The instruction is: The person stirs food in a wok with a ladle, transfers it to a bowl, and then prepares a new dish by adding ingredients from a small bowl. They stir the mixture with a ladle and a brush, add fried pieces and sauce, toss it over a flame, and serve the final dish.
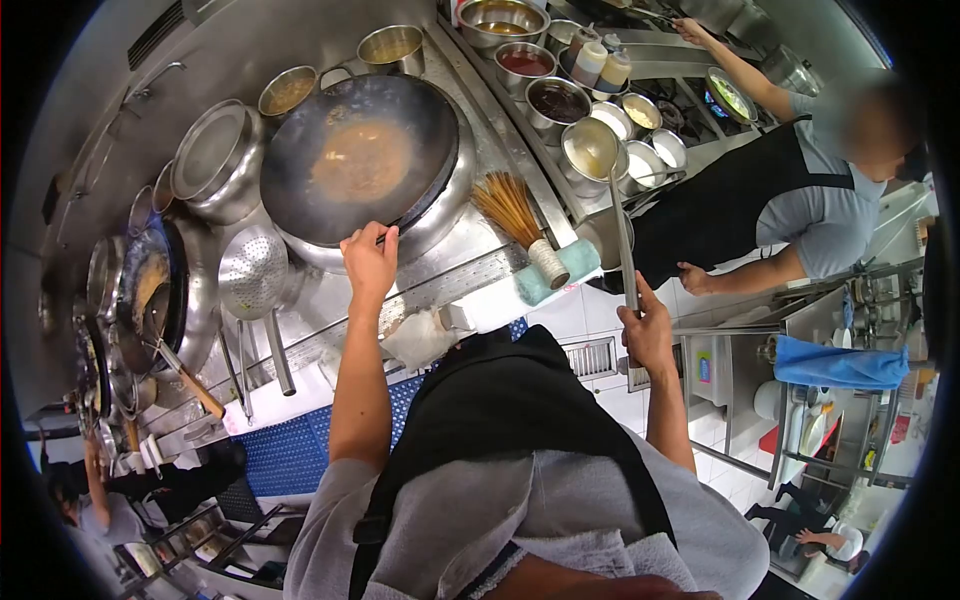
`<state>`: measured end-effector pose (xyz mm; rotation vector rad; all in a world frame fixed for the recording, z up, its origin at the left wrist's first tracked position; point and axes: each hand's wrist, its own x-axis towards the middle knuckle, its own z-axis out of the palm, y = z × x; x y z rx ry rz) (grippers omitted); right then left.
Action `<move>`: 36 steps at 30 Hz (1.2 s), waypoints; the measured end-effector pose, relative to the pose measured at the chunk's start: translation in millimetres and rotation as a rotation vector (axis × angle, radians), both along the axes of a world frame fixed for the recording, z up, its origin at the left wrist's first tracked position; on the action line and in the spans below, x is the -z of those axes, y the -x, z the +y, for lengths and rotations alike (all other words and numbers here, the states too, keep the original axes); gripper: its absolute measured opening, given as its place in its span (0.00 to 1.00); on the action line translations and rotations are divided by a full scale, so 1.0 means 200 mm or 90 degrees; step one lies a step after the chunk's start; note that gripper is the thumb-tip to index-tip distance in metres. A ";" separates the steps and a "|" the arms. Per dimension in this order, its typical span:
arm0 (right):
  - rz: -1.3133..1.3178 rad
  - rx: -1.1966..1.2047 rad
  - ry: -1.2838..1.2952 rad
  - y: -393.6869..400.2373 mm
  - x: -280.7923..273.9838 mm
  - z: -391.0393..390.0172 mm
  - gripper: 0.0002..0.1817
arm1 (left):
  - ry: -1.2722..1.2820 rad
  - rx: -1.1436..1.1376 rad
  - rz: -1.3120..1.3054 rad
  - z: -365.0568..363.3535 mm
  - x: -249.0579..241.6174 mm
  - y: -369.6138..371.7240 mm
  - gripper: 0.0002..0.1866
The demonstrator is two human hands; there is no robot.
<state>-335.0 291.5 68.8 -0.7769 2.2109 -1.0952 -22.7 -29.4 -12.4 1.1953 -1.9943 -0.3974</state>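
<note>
Left hand (370,262) pinching near edge of large black round wok (292,150), seated on silver metal burner ring (462,180); right hand (648,327) wrapped around long silver metal ladle (622,225). Best: wok level, ladle grip firm.

The wok (290,190) sits in front of the person, with soup (362,160) in it. The left hand (370,255) is on its near edge. Two pots, the left pot (288,92) and the right pot (392,48), stand behind the wok. To the left are a lidded pot (212,155) and, nearer, a strainer (253,270). Another wok (172,290) sits farther left. To the right, a brush (508,210) lies with its handle on a folded cloth (575,270). The ladle (622,235) is in the right hand (648,325) and reaches up to the bowls (560,101). Bottles (600,65) stand among them. A co-worker (740,215) stands to the right.
</note>
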 end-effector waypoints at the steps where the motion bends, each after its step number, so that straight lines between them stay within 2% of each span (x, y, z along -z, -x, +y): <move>1: -0.006 -0.001 0.004 -0.01 0.00 0.01 0.39 | 0.001 -0.001 -0.001 -0.01 0.01 0.00 0.10; 9: -0.086 -0.023 0.027 -0.02 -0.05 0.04 0.36 | 0.023 -0.002 0.010 0.00 0.00 0.00 0.10; 16: -0.260 0.005 0.078 0.08 -0.14 0.01 0.31 | 0.030 -0.002 0.015 -0.01 0.03 -0.01 0.11; 23: -0.069 -0.034 0.016 0.09 -0.08 -0.03 0.31 | 0.019 0.006 0.022 -0.01 0.04 -0.03 0.10; 26: -0.105 -0.033 0.024 0.04 -0.13 -0.03 0.33 | 0.030 0.004 0.025 -0.02 0.05 -0.03 0.09; 32: -0.175 -0.069 0.073 0.09 -0.12 -0.02 0.20 | 0.018 0.004 0.037 -0.01 0.04 -0.03 0.09; 33: -0.212 -0.049 0.052 0.05 -0.19 -0.04 0.14 | 0.033 0.002 0.035 -0.02 0.05 -0.04 0.10; 36: -0.354 -0.009 0.092 0.12 -0.20 -0.06 0.16 | 0.052 0.008 0.041 -0.02 0.05 -0.03 0.10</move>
